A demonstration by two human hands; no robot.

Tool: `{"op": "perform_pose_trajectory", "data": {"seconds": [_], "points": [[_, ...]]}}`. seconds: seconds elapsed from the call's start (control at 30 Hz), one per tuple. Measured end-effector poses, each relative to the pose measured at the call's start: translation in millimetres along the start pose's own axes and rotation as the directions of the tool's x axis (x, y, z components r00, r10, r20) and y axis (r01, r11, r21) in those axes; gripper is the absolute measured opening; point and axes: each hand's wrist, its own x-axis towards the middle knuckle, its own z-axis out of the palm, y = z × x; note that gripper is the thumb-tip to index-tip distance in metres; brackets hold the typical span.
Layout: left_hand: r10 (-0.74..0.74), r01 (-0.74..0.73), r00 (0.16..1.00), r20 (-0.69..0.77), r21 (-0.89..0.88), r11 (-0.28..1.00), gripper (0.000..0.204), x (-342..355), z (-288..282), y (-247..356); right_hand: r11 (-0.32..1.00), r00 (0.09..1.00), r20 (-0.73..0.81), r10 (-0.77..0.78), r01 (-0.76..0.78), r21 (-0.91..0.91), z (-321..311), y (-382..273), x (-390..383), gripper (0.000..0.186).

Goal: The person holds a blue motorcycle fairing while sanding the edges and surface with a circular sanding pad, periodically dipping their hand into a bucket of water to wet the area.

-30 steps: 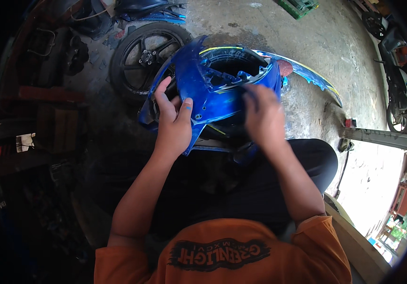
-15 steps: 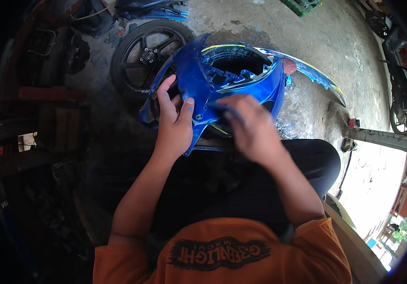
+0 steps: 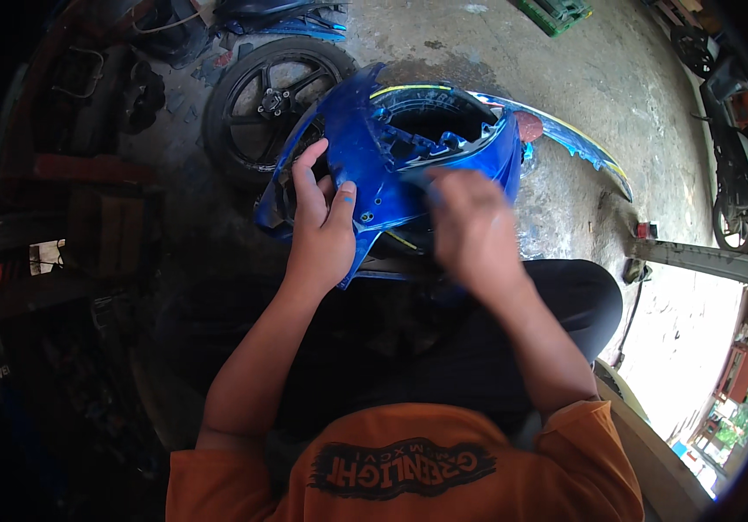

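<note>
Head camera showed the left hand (image 3: 322,228) clamped on a blue motorcycle fairing (image 3: 348,130), thumb on the outer face and index finger raised along the open side; the fairing lay directly ahead of that hand and spread rightward past the right hand (image 3: 476,228). Curled over the front face, the right hand was blurred; a dark bluish piece (image 3: 416,177) seemed to show at its fingertips, but whether the fingers were pinched on it or merely near it could not be told. Trouble, to judge by the layout, might come from the jagged tabs (image 3: 450,143) just beyond the right hand: pressing too far forward could nick a finger or snap a thin edge. Because the left hand gripped one side only, hard pressure from the right might also twist the shell and knock the cast wheel (image 3: 272,103) beyond the left hand. Hidden were some of the left fingertips, much of the fairing's inside and whatever bore its weight; the area left of the left hand sank into shadow, and the green crate (image 3: 557,12), far ahead of the right hand, was cut off.
</note>
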Motion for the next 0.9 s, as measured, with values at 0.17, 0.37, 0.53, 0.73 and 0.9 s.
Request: {"op": "perform_pose_trajectory", "data": {"seconds": [0.17, 0.37, 0.53, 0.73, 0.9], "points": [[0.013, -0.013, 1.000, -0.009, 0.090, 0.996, 0.056, -2, -5, 1, 0.981, 0.981, 0.026, 0.192, -0.192, 0.001, -2, 0, -1, 0.020], [0.073, -0.068, 0.997, -0.014, 0.216, 0.974, 0.052, 1, -2, 2, 0.999, 0.999, 0.001, -0.036, 0.036, 0.027, -4, -22, -2, 0.032], [0.022, -0.010, 0.998, -0.059, 0.190, 0.982, 0.053, 1, -3, 5, 0.960, 0.969, -0.025, 0.245, -0.246, -0.131, 3, 15, 5, 0.024], [0.016, -0.006, 0.999, -0.033, 0.269, 0.963, 0.053, 0, -4, 1, 0.991, 0.995, -0.025, -0.096, 0.098, 0.089, 7, -24, -5, 0.039], [0.093, -0.085, 0.994, -0.055, 0.120, 0.989, 0.053, 2, -5, -3, 0.979, 0.982, -0.056, 0.183, -0.187, -0.083, 7, 16, 9, 0.029]]}}
